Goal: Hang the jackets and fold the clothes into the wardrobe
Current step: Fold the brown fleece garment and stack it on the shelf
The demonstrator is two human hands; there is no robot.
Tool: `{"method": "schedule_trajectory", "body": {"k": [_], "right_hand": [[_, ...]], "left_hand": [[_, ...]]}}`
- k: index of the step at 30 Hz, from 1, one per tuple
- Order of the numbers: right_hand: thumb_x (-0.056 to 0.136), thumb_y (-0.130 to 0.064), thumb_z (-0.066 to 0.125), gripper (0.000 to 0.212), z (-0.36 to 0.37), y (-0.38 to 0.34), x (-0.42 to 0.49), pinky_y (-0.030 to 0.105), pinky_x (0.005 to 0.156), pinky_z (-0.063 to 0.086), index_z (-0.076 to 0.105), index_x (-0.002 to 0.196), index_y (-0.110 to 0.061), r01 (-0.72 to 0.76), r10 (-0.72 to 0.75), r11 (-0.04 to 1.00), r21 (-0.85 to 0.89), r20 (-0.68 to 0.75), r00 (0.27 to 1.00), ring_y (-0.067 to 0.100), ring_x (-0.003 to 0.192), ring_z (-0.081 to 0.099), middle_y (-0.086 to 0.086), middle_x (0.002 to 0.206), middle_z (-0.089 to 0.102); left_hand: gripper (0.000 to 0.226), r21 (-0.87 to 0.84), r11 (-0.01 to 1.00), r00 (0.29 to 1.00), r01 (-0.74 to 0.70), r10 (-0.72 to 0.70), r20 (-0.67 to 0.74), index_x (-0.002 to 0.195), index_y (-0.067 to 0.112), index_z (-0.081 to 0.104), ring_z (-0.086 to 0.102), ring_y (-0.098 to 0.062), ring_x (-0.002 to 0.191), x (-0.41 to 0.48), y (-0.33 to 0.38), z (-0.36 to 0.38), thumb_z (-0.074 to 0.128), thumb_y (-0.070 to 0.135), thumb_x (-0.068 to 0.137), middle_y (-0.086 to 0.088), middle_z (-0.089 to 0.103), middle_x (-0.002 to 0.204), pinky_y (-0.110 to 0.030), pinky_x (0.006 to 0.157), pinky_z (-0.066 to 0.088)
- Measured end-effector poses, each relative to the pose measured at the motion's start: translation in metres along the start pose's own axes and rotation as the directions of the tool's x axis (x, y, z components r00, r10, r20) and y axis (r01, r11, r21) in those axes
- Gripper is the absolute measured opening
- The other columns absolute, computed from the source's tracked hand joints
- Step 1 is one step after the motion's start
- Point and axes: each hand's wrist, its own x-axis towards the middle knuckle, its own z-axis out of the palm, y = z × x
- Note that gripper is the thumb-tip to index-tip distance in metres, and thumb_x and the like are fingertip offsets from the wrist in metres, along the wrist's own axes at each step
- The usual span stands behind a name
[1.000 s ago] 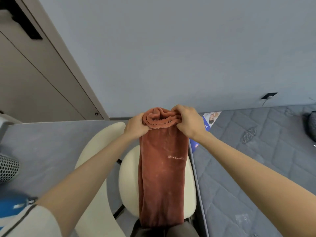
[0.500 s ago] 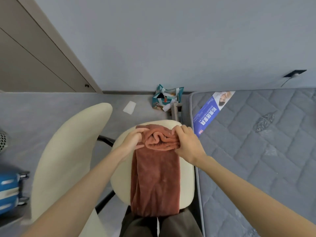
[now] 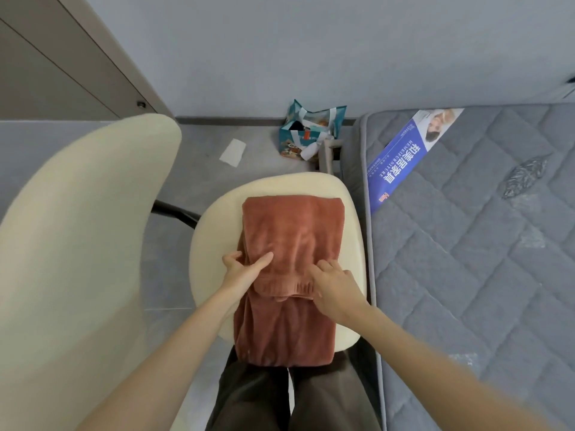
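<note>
A rust-red fleece garment (image 3: 289,234) lies folded on the cream chair seat (image 3: 217,231), its upper half doubled over toward me and its lower end hanging over the seat's front edge. My left hand (image 3: 241,270) grips the folded layer's left edge, thumb on top. My right hand (image 3: 334,287) pinches the ribbed waistband at the fold's near right corner. The wardrobe (image 3: 46,57) stands at the upper left, doors closed.
The chair's cream backrest (image 3: 77,228) fills the left. A grey quilted mattress (image 3: 482,259) with a blue label lies right of the chair. A teal bag (image 3: 308,132) and a white paper (image 3: 232,152) sit on the floor by the wall.
Both hands carried the waistband end down from the seat's far edge toward me, doubling the garment over itself. The view tilted further down.
</note>
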Motion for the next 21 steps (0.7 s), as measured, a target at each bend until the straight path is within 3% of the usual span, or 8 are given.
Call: {"method": "schedule_trajectory", "body": {"k": [4, 10, 11, 13, 15, 16, 18, 21], "right_hand": [[0.088, -0.013, 0.05, 0.043, 0.012, 0.005, 0.009, 0.037, 0.084, 0.048, 0.048, 0.128, -0.028, 0.011, 0.006, 0.995, 0.1, -0.16, 0.987, 0.024, 0.118, 0.036, 0.0, 0.131, 0.04], [0.095, -0.024, 0.045, 0.048, 0.038, 0.013, 0.02, 0.04, 0.094, 0.049, 0.039, 0.142, -0.034, -0.056, 0.051, 0.998, 0.043, 0.099, 0.994, 0.024, 0.13, 0.034, 0.001, 0.144, 0.027], [0.095, -0.025, 0.045, 0.047, 0.04, 0.013, 0.022, 0.039, 0.093, 0.049, 0.041, 0.141, -0.033, -0.061, 0.057, 0.997, 0.04, 0.101, 0.993, 0.023, 0.129, 0.036, 0.001, 0.142, 0.03], [0.093, -0.024, 0.045, 0.039, 0.037, 0.008, 0.024, 0.035, 0.086, 0.049, 0.053, 0.131, -0.026, -0.085, 0.085, 0.995, 0.051, -0.005, 0.996, 0.022, 0.12, 0.045, 0.0, 0.131, 0.043], [0.089, -0.017, 0.049, 0.026, 0.032, 0.002, 0.028, 0.032, 0.075, 0.046, 0.06, 0.112, -0.014, -0.106, 0.118, 0.992, 0.063, -0.264, 0.957, 0.025, 0.105, 0.053, 0.002, 0.117, 0.053], [0.086, -0.012, 0.052, 0.025, 0.029, -0.001, 0.03, 0.033, 0.075, 0.046, 0.06, 0.109, -0.01, -0.1, 0.112, 0.994, 0.051, -0.381, 0.918, 0.027, 0.105, 0.054, 0.005, 0.117, 0.055], [0.083, -0.004, 0.054, 0.042, 0.026, -0.003, 0.039, 0.037, 0.095, 0.046, 0.056, 0.125, -0.009, -0.068, 0.079, 0.997, 0.041, -0.518, 0.852, 0.031, 0.125, 0.047, 0.011, 0.135, 0.05], [0.088, -0.004, 0.044, 0.068, 0.027, -0.003, 0.06, 0.044, 0.119, 0.015, 0.025, 0.151, -0.018, -0.067, 0.075, 0.997, 0.035, -0.45, 0.89, 0.03, 0.148, 0.01, 0.01, 0.159, 0.016]], "left_hand": [[0.08, 0.055, 0.993, 0.995, -0.1, 0.101, -0.011, 0.117, 0.022, 0.025, 0.054, -0.013, 0.093, 0.018, -0.021, 0.013, 0.083, 0.044, 0.067, 0.002, 0.049, 0.113, -0.026, 0.08, 0.043], [0.066, 0.397, 0.893, 0.946, -0.212, 0.289, -0.144, 0.12, 0.013, 0.03, 0.057, -0.031, 0.105, 0.03, -0.042, 0.012, 0.075, 0.036, 0.079, -0.011, 0.052, 0.123, -0.034, 0.077, 0.044], [0.068, 0.464, 0.848, 0.906, -0.255, 0.377, -0.191, 0.125, 0.011, 0.031, 0.053, -0.032, 0.108, 0.027, -0.044, 0.012, 0.075, 0.034, 0.078, -0.013, 0.048, 0.124, -0.037, 0.078, 0.045], [0.07, 0.638, 0.656, 0.729, -0.402, 0.651, -0.21, 0.132, 0.007, 0.034, 0.045, -0.034, 0.116, 0.018, -0.046, 0.019, 0.074, 0.027, 0.078, -0.017, 0.043, 0.127, -0.043, 0.089, 0.043], [0.064, 0.74, 0.431, 0.52, -0.516, 0.844, -0.129, 0.138, 0.006, 0.033, 0.037, -0.035, 0.13, 0.012, -0.042, 0.03, 0.064, 0.018, 0.083, -0.018, 0.038, 0.139, -0.051, 0.106, 0.034], [0.062, 0.764, 0.343, 0.469, -0.546, 0.881, -0.06, 0.142, 0.008, 0.03, 0.029, -0.033, 0.138, 0.012, -0.037, 0.035, 0.057, 0.016, 0.087, -0.016, 0.032, 0.147, -0.054, 0.112, 0.026], [0.062, 0.819, 0.202, 0.441, -0.538, 0.895, 0.069, 0.15, 0.012, 0.02, 0.01, -0.026, 0.147, 0.019, -0.024, 0.042, 0.044, 0.016, 0.093, -0.008, 0.016, 0.159, -0.054, 0.117, 0.014], [0.061, 0.886, 0.12, 0.51, -0.447, 0.848, 0.142, 0.153, 0.014, 0.007, -0.003, -0.022, 0.148, 0.041, -0.015, 0.046, 0.036, 0.024, 0.1, -0.004, 0.001, 0.161, -0.05, 0.119, 0.003]]}}
